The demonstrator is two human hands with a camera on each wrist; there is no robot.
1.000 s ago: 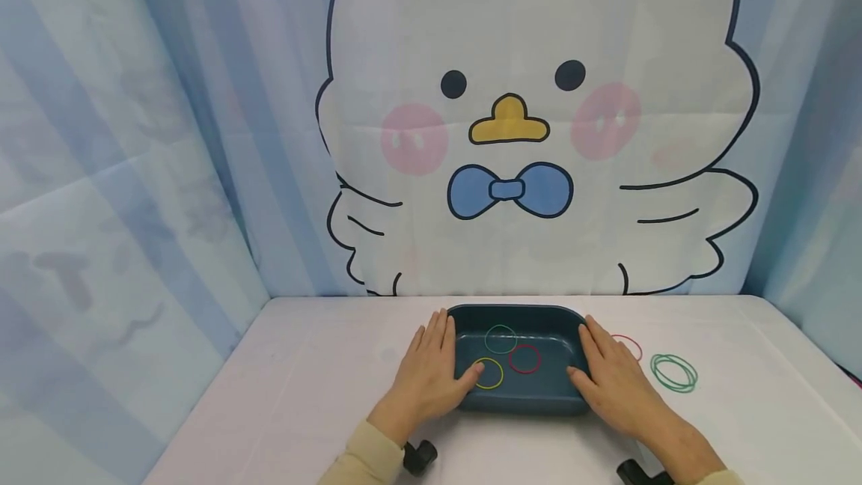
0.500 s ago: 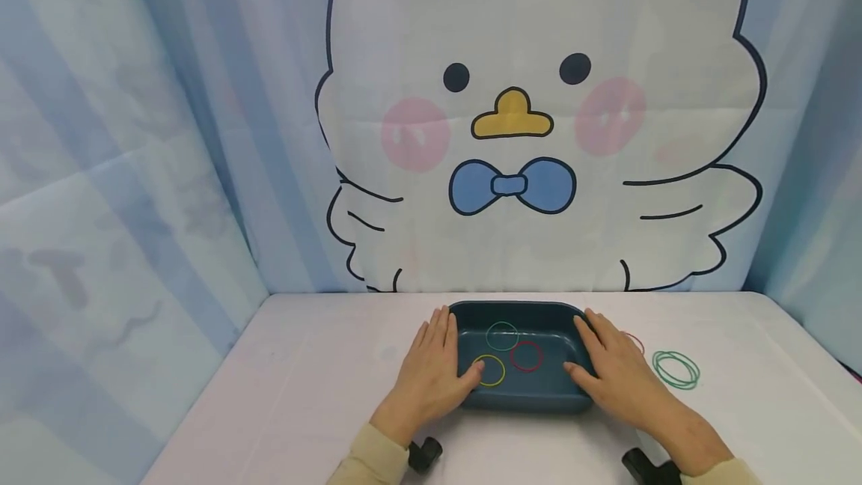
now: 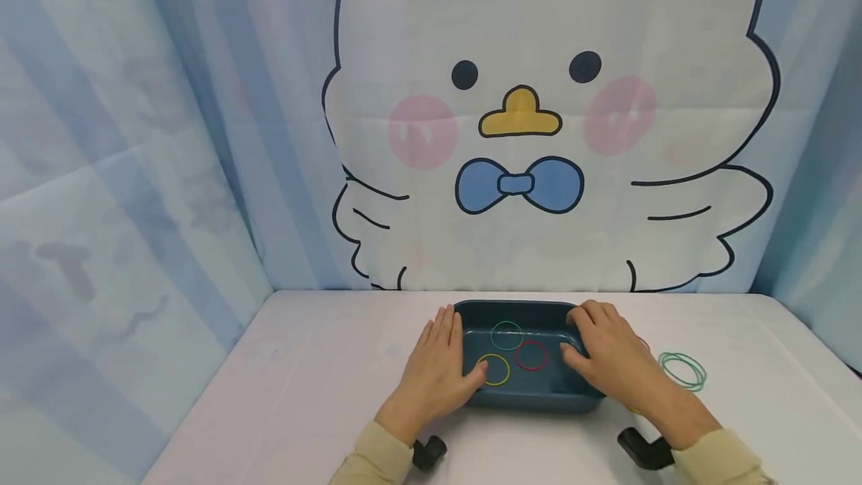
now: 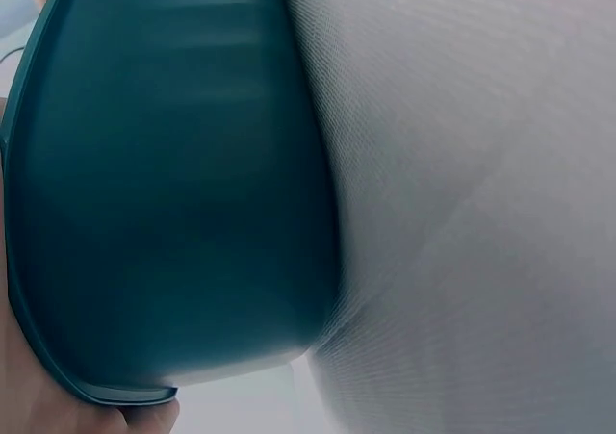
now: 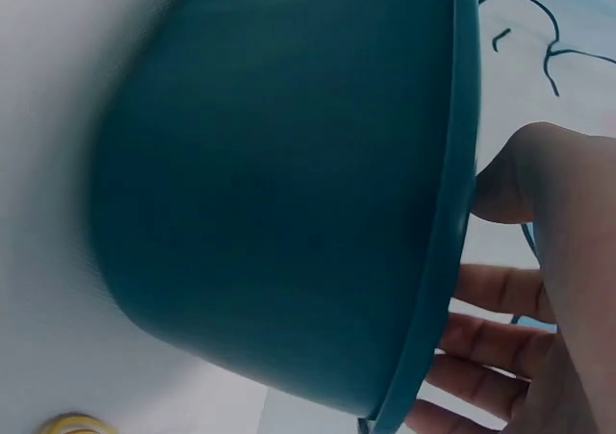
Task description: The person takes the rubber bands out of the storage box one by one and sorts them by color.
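Note:
A dark teal tray (image 3: 532, 402) sits before me, holding a green rubber band (image 3: 506, 351), a red rubber band (image 3: 532, 370) and a yellow rubber band (image 3: 508, 370). My left hand (image 3: 434, 369) lies along the tray's left side, fingers straight and thumb over the rim, overlapping the yellow band in the head view. At the right rim, my right hand (image 3: 613, 354) reaches over the edge with loosely bent fingers, fingertips just inside the tray. From the right wrist, its fingers (image 5: 486, 381) and thumb show beyond the rim; nothing shows between them.
Right of the tray, several green rubber bands (image 3: 700, 379) lie in a loose bundle on the white table (image 3: 303, 388). Part of another red band (image 3: 643, 343) peeks out behind my right hand. Yellow bands (image 5: 77, 421) lie near the tray in the right wrist view.
My right hand has shifted from the tray's right side up over its rim, fingers now bent inward. My left hand stays in place. The head view has shifted slightly.

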